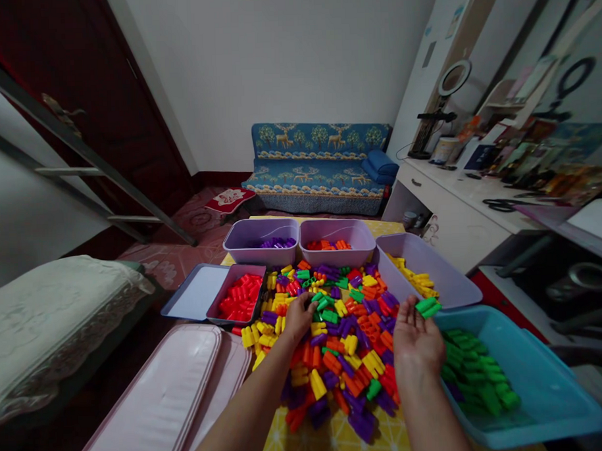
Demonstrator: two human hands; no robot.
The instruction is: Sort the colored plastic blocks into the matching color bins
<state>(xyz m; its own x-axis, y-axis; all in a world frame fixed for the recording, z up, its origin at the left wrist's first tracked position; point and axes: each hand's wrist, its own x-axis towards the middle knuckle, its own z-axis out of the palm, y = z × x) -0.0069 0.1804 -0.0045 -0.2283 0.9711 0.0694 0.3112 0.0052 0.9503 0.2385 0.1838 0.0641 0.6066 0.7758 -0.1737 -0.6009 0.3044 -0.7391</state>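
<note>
A heap of toy building blocks (352, 345) in red, orange, yellow, purple and green spreads over the table. My left hand (299, 317) reaches into its left side, fingers curled and pinched at a green block (318, 296); the fingertips are partly hidden. Palm up, my right hand (419, 336) has another green block (428, 306) at its fingertips, above the near corner of the lilac bin (449, 289) that contains yellow blocks (414, 277). Just right of that hand, a turquoise bin (548, 391) contains green blocks (478, 370) and some purple.
Behind the heap stand two lilac bins, one with purple blocks (276, 243), one with orange-red blocks (329, 245). Left are a dark box of red blocks (241, 296) and pink lids (158, 388). A sofa (321, 172) and cluttered dresser (458, 194) stand beyond.
</note>
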